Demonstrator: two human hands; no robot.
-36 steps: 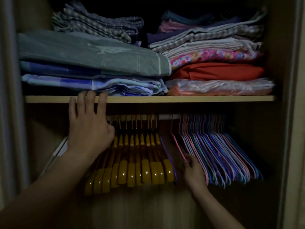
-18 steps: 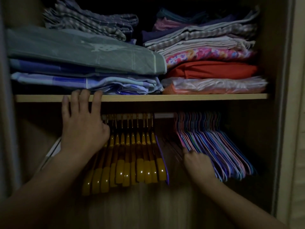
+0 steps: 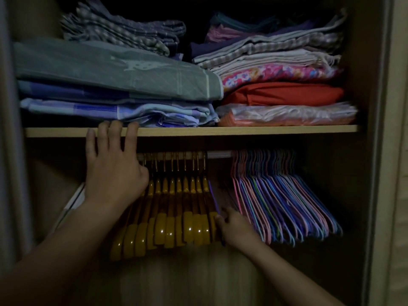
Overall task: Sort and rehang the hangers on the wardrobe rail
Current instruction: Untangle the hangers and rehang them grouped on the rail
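Dim wardrobe light fell on two forearms reaching in. Nearest, the right hand point(image 3: 237, 228) had its grip narrowed on a purple hanger point(image 3: 213, 198) strayed beside the yellow hangers point(image 3: 176, 224), likely to move it. The left hand point(image 3: 112, 171), fingers straight, steadied against the shelf point(image 3: 242, 130). Beyond, pastel hangers point(image 3: 284, 202) crowded the rail point(image 3: 219, 154); folded linens point(image 3: 114, 85) lay above.

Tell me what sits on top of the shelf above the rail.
On the shelf lie two piles of folded fabric, a left pile and a right pile. Whatever lies behind them is covered and dark.
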